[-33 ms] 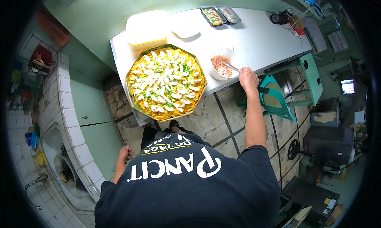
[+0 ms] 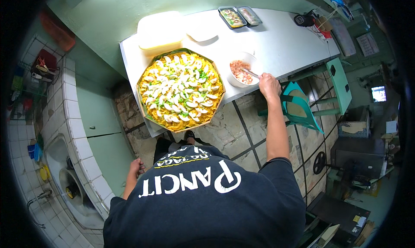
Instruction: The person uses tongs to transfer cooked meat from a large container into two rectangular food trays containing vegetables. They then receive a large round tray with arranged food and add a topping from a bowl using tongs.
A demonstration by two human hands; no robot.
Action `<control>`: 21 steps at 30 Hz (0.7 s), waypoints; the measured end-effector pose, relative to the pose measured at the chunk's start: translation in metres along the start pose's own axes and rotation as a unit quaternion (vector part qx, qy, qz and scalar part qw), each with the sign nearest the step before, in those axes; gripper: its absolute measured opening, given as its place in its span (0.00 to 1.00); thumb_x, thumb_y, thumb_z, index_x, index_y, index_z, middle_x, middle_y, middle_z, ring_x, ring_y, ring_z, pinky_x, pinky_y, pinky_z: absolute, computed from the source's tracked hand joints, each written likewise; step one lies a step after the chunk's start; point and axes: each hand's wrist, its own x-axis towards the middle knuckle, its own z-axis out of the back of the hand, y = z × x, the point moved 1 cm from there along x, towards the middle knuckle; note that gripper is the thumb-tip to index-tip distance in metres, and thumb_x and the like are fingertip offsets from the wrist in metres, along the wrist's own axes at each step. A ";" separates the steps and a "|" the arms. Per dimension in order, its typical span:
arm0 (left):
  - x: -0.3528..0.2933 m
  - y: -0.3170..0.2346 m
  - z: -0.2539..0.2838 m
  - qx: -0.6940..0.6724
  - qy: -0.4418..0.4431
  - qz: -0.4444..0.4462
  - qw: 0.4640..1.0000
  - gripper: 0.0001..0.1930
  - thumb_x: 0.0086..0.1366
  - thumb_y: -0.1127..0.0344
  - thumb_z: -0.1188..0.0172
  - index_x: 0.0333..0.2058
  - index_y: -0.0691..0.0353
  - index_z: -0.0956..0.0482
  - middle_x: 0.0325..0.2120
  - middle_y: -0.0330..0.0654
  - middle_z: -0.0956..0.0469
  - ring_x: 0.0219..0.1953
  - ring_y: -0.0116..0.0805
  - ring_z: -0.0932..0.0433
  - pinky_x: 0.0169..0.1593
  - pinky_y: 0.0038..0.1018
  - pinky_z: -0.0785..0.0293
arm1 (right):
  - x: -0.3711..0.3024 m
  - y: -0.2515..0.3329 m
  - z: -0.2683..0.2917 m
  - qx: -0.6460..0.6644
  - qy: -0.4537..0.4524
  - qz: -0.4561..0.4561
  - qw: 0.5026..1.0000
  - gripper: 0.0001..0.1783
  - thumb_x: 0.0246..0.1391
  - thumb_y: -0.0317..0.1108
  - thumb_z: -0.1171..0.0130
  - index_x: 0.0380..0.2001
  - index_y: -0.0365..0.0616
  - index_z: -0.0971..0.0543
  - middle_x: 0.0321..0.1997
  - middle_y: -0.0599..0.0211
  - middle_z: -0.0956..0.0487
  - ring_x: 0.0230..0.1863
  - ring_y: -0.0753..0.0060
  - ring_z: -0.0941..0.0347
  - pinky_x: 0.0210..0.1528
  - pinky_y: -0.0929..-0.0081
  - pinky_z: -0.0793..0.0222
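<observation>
My right hand (image 2: 270,86) is closed round the handle of a metal spoon (image 2: 251,72). The spoon's far end sits among pinkish chopped bits (image 2: 240,70) in a white bowl (image 2: 233,81) near the table's front edge. To the left of the bowl, a large octagonal tray (image 2: 203,124) holds yellow noodles (image 2: 175,125) topped with egg slices (image 2: 206,103) and chopped greens (image 2: 202,80). My left hand (image 2: 137,166) hangs low beside my body, away from the table, its fingers curled with nothing visible in them.
Behind the tray stand a pale lidded container (image 2: 161,32) and a white plate-like item (image 2: 203,34). Two black food boxes (image 2: 240,17) lie at the table's back. A green chair (image 2: 298,107) stands at the right, a sink (image 2: 60,151) at the left.
My right hand and the spoon have shifted very slightly left, toward the bowl. Everything else looks the same.
</observation>
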 end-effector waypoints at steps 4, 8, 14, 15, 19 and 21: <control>0.010 0.001 0.002 -0.016 0.002 -0.010 1.000 0.17 0.68 0.50 0.53 0.53 0.47 0.31 0.40 0.34 0.26 0.33 0.32 0.26 0.35 0.36 0.31 | 0.004 0.005 -0.011 -0.003 -0.001 -0.009 1.000 0.16 0.57 0.41 0.50 0.34 0.41 0.20 0.42 0.54 0.21 0.42 0.44 0.24 0.45 0.52 0.29; 0.022 -0.009 0.000 -0.043 0.003 -0.035 0.998 0.18 0.69 0.50 0.53 0.54 0.47 0.32 0.41 0.35 0.26 0.34 0.32 0.26 0.36 0.36 0.31 | 0.018 0.003 -0.015 0.000 -0.068 0.015 0.998 0.16 0.58 0.42 0.51 0.34 0.41 0.19 0.42 0.52 0.21 0.42 0.44 0.23 0.45 0.52 0.28; 0.020 -0.015 -0.002 -0.039 0.002 -0.004 0.999 0.19 0.69 0.51 0.53 0.56 0.46 0.33 0.41 0.35 0.26 0.35 0.32 0.26 0.36 0.37 0.32 | 0.033 0.008 -0.030 0.005 -0.026 0.003 1.000 0.17 0.58 0.41 0.52 0.33 0.40 0.20 0.40 0.54 0.21 0.42 0.44 0.23 0.45 0.52 0.28; 0.020 -0.015 -0.002 -0.039 0.003 -0.003 0.999 0.19 0.69 0.51 0.53 0.56 0.46 0.33 0.41 0.35 0.26 0.35 0.32 0.26 0.35 0.37 0.32 | 0.033 0.007 -0.030 0.003 -0.028 -0.005 1.000 0.17 0.58 0.41 0.52 0.33 0.40 0.20 0.40 0.54 0.21 0.42 0.45 0.23 0.44 0.52 0.28; 0.015 -0.009 -0.002 -0.039 -0.009 -0.007 0.999 0.19 0.69 0.51 0.53 0.55 0.46 0.32 0.40 0.34 0.26 0.34 0.32 0.26 0.34 0.36 0.32 | 0.028 -0.005 -0.022 -0.003 -0.062 -0.014 0.998 0.16 0.57 0.42 0.50 0.32 0.41 0.20 0.40 0.51 0.21 0.42 0.43 0.24 0.44 0.51 0.30; 0.012 -0.005 -0.002 -0.042 -0.008 0.003 0.999 0.18 0.68 0.51 0.52 0.54 0.47 0.31 0.40 0.34 0.26 0.34 0.31 0.26 0.34 0.36 0.32 | 0.027 -0.007 -0.018 -0.027 -0.053 -0.001 0.998 0.16 0.57 0.42 0.50 0.36 0.42 0.20 0.41 0.55 0.21 0.41 0.45 0.23 0.43 0.51 0.29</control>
